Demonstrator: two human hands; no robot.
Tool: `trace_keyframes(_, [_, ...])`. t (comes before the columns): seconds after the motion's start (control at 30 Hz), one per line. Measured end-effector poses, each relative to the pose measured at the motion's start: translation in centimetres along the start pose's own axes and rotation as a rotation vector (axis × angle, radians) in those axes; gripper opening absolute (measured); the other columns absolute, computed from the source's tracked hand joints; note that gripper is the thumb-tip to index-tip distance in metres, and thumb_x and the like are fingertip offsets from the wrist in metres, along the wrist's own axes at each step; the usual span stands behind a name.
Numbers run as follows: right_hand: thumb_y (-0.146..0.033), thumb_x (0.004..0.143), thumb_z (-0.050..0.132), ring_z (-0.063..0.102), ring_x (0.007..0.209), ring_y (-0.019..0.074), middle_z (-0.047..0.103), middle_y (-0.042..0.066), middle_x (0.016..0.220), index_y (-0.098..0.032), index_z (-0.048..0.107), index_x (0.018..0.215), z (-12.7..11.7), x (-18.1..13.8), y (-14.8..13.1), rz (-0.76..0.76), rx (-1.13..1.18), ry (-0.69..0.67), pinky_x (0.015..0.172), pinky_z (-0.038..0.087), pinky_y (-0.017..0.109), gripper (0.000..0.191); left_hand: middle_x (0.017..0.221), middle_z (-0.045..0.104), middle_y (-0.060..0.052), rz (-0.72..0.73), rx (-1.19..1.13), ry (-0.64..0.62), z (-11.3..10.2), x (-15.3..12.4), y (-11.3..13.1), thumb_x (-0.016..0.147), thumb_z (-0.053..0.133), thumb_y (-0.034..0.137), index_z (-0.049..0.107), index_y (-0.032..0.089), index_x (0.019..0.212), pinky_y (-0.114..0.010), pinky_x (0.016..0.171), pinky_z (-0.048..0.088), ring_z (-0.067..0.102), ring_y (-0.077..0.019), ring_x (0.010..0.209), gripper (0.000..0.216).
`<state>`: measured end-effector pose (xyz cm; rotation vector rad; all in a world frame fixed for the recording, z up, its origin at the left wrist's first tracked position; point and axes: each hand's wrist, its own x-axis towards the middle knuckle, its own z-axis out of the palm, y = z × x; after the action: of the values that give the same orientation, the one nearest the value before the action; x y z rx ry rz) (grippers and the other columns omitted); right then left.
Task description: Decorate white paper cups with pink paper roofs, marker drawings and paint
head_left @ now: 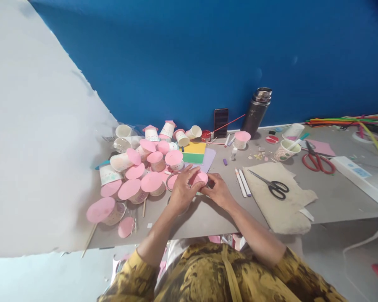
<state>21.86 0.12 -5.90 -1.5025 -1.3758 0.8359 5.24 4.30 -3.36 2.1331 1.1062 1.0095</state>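
1. Hands: L hand & R hand part-closed, curved round edge of pink disc, left of cloth.
2. Around: black scissors on cloth; 2 markers just left of it; bottle behind it; pink-topped cups far left of it, crowding L hand.
3. Unclear: what's under disc, mostly hidden by hands.
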Motion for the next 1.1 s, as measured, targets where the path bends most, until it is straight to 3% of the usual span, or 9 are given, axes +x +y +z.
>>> trace_keyframes(0.4, [-0.031, 0.074, 0.079, 0.059, 0.095, 0.0245, 0.067, 0.005, 0.098, -0.024, 0.079, 0.106, 0.2, -0.1, 0.1, -0.013, -0.003, 0.010, 0.082, 0.049, 0.035, 0.032, 0.136, 0.072, -0.011, 0.040, 0.058, -0.019, 0.1, 0.4, -0.5, 0.087, 0.075, 0.027, 0.070, 0.024, 0.127, -0.052, 0.113, 0.048, 0.062, -0.0314, 0.134, 0.040])
trace_keyframes(0.63, [-0.018, 0.078, 0.064, 0.061, 0.095, 0.0225, 0.065, 0.009, 0.118, -0.022, 0.069, 0.131, -1.2, -0.5, 1.1, -0.021, -0.016, 0.130, 0.090, 0.053, 0.039, 0.054, 0.136, 0.072, -0.011, 0.010, 0.033, -0.023, 0.1, 0.3, -0.7, 0.088, 0.077, 0.029, 0.065, 0.025, 0.134, -0.051, 0.109, 0.049, 0.066, -0.0314, 0.126, 0.048])
trace_keyframes(0.87, [-0.002, 0.083, 0.049, 0.059, 0.113, 0.0286, 0.060, 0.013, 0.122, -0.025, 0.066, 0.139, -1.1, -2.0, 0.4, -0.324, -0.312, 0.210, 0.101, 0.052, 0.046, 0.063, 0.132, 0.074, -0.009, 0.010, -0.003, -0.035, 0.1, 0.3, -0.6, 0.087, 0.077, 0.027, 0.065, 0.025, 0.131, -0.047, 0.106, 0.050, 0.067, -0.0283, 0.122, 0.046])
trace_keyframes(1.0, [0.003, 0.083, 0.048, 0.058, 0.105, 0.0294, 0.059, 0.016, 0.126, -0.023, 0.067, 0.141, -0.3, -2.7, -0.2, -0.382, -0.500, 0.188, 0.098, 0.054, 0.049, 0.066, 0.137, 0.071, -0.010, 0.018, 0.011, -0.026, 0.2, 0.3, -0.7, 0.089, 0.076, 0.030, 0.066, 0.024, 0.130, -0.049, 0.111, 0.048, 0.064, -0.0301, 0.128, 0.043])
trace_keyframes(1.1, [0.003, 0.084, 0.049, 0.058, 0.106, 0.0290, 0.060, 0.015, 0.126, -0.024, 0.066, 0.142, -0.2, -2.7, 0.0, -0.394, -0.515, 0.182, 0.099, 0.054, 0.049, 0.066, 0.135, 0.072, -0.011, 0.007, -0.009, -0.032, 0.2, 0.2, -0.7, 0.088, 0.076, 0.030, 0.067, 0.023, 0.129, -0.050, 0.111, 0.047, 0.064, -0.0304, 0.127, 0.043])
